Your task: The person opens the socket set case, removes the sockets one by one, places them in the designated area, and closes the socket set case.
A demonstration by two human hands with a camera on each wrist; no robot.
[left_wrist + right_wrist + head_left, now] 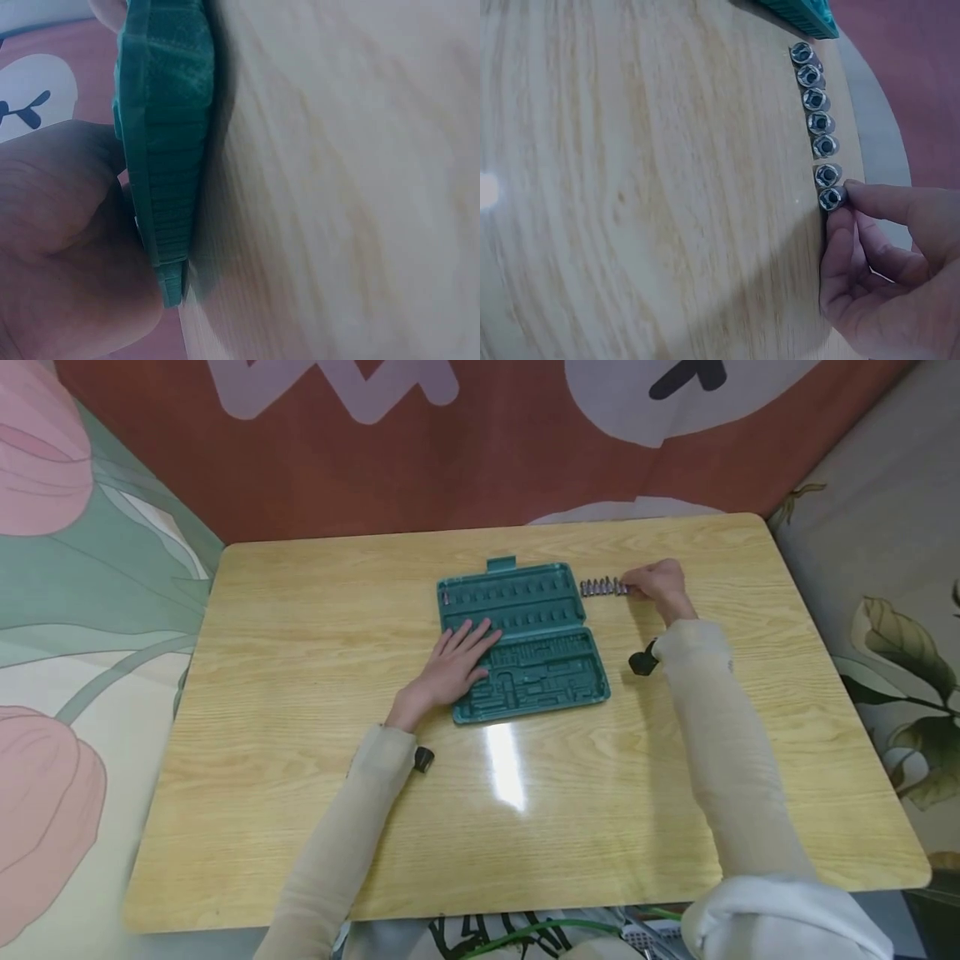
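Note:
A green plastic tool case (525, 639) lies open on the wooden table (300, 693), its moulded slots bare. My left hand (453, 664) rests flat on the case's left half, fingers straight; the left wrist view shows the case edge (169, 150) side-on against the palm (67, 247). To the right of the case stands a row of several small metal sockets (602, 587). My right hand (654, 585) pinches the socket at the row's end (831, 198) between thumb and fingertips (866, 195). The other sockets (814, 97) stand in line toward the case corner (806, 15).
Patterned fabric walls surround the table on the left, back and right. A bright light glare (506, 768) lies on the tabletop near the front of the case. Black wrist-camera mounts (642, 662) sit on both sleeves.

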